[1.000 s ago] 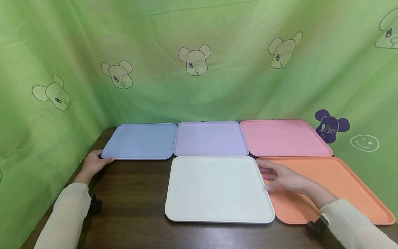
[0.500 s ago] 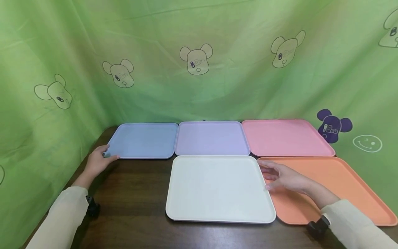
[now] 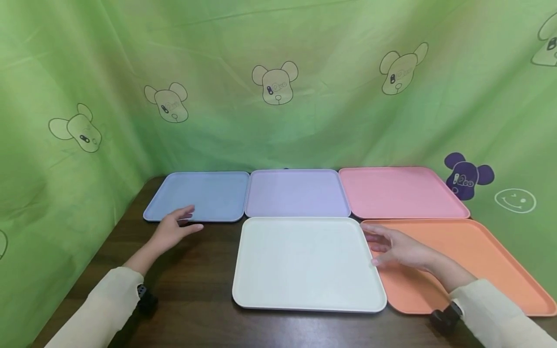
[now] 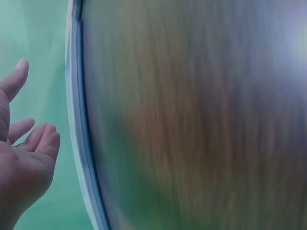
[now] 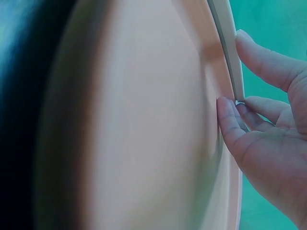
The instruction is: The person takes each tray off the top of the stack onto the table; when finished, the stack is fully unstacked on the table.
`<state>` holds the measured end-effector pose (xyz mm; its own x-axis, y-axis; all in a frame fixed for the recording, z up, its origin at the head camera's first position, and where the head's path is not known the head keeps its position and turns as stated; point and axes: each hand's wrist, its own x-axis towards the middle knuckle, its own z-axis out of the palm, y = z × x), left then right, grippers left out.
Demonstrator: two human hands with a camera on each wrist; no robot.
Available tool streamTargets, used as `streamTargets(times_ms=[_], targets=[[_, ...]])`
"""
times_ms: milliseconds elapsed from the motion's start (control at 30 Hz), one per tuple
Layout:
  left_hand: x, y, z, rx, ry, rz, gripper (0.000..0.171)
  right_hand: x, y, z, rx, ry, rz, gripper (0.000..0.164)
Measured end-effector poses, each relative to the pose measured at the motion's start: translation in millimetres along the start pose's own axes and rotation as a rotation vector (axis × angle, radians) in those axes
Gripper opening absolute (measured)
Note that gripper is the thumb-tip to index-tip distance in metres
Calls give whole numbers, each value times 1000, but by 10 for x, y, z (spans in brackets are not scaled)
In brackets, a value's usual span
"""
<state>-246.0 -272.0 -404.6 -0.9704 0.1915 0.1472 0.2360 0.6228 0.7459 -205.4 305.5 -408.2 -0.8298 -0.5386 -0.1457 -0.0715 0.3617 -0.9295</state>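
Observation:
My left hand [image 3: 171, 231] hovers by the near edge of the blue tray [image 3: 196, 193], fingers spread and holding nothing. In the left wrist view that hand [image 4: 29, 158] shows empty, with a tray rim [image 4: 79, 105] beside it. A white tray [image 3: 306, 266] lies flat in the middle front of the table. Along its right side rests my right hand [image 3: 398, 249], thumb and fingertips at the rim, fingers relaxed. The right wrist view shows the right hand [image 5: 268, 120] against the white tray's edge [image 5: 231, 52], over the orange tray [image 5: 144, 120].
A purple tray [image 3: 297, 193] and a pink tray [image 3: 400, 193] continue the back row beside the blue one. The orange tray [image 3: 461, 261] sits right of the white one. Dark wooden table [image 3: 196, 290] shows at front left. A green patterned curtain [image 3: 217, 130] hangs behind.
My left hand has let go of the blue tray's left front corner and moved right along its near edge. The right hand and all trays stay where they were.

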Motion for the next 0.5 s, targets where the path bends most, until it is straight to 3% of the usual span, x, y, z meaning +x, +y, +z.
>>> streamTargets(times_ms=[200,367,500], targets=[[-27,188,298,-75,-53,38,66,-2,8,3,-5,1,-5,98],[-86,355,502,-170,-95,35,66,-4,2,8,-11,2,-4,98],[-146,474,650,-256,-91,18,67,-5,-2,10,-20,8,4,98]])
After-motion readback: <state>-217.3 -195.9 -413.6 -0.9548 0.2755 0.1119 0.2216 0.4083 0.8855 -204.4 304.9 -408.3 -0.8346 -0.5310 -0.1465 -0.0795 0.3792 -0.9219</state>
